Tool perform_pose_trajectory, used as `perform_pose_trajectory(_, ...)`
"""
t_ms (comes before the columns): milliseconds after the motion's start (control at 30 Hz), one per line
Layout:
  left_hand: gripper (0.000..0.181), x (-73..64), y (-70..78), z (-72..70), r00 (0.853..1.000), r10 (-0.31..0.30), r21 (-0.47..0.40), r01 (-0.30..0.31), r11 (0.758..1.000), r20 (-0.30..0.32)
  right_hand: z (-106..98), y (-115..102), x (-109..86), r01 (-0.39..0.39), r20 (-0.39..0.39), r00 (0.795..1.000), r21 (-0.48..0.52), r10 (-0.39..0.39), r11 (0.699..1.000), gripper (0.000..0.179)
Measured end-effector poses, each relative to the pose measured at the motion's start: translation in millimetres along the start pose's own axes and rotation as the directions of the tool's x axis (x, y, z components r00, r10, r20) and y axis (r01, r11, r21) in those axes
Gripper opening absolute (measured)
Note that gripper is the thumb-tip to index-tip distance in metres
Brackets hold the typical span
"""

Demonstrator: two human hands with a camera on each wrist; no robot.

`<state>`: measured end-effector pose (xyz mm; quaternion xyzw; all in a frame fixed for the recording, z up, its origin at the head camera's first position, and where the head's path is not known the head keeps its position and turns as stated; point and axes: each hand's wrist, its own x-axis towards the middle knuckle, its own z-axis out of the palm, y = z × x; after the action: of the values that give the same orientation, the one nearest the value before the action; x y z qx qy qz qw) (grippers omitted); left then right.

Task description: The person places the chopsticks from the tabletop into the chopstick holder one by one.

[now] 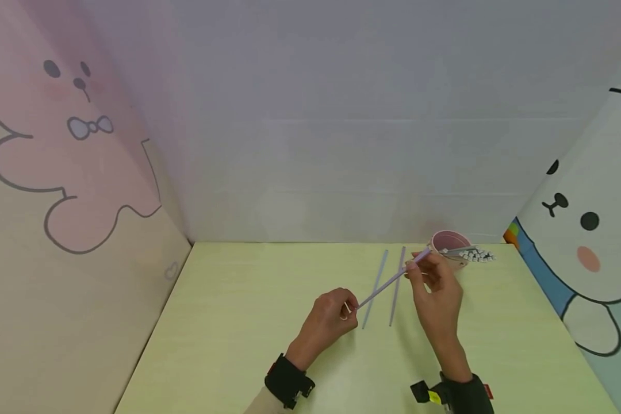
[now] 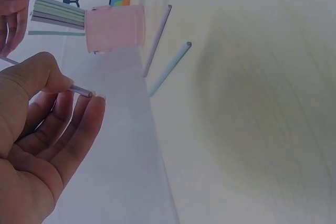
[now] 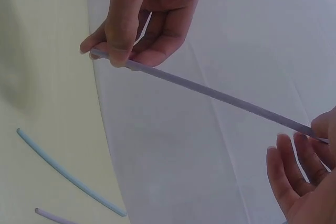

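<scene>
A thin purple straw (image 1: pixel 385 286) is held in the air between both hands, slanting up to the right in the head view. My left hand (image 1: pixel 333 313) pinches its lower end between thumb and fingers; in the left wrist view that straw tip (image 2: pixel 83 92) sits at the fingertips. Near the opposite end, my right hand (image 1: pixel 437 287) pinches the straw with thumb and fingers. Beneath it on the table lie a light blue straw (image 1: pixel 382 265) and another purple straw (image 1: pixel 403 257), side by side and apart.
At the table's back right is a pink bucket (image 2: pixel 115 29), with several straws (image 2: pixel 58 14) in green, purple and grey sticking out of its mouth. The pale yellow table (image 1: pixel 248 322) meets a white back wall (image 1: pixel 315 172). Side walls carry cartoon animal prints.
</scene>
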<state>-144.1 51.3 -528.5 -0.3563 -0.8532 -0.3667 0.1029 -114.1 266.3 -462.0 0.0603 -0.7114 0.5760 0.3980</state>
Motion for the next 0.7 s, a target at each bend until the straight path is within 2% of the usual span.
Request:
perform_pose_trajectory(133,0.015,-1.2,-0.7,4.0,1.0,-0.006,-0.017,0.006,1.0,-0.008,0,-2,0.0,-0.01,0.017,1.0,0.12,0.008,0.993,0.026)
perform_pose_trajectory(400,0.013,-3.3,-7.4,16.4,1.0,0.006,-0.062,-0.006,0.998,-0.013,-2,-4,-1.2,-0.049,0.016,0.999,0.22,0.047,0.974,0.029)
perform_pose_trajectory(600,0.013,-3.8,-15.3,26.2,1.0,-0.005,-0.018,0.005,1.0,-0.008,-10,-7,6.7,0.032,-0.044,0.999,0.247,-0.021,0.968,0.03)
perform_pose_trajectory(700,0.014,-4.1,-19.4,30.2,0.999,-0.032,-0.004,0.032,0.999,0.011,-17,-16,15.2,0.069,-0.099,0.994,0.191,-0.051,0.979,0.029)
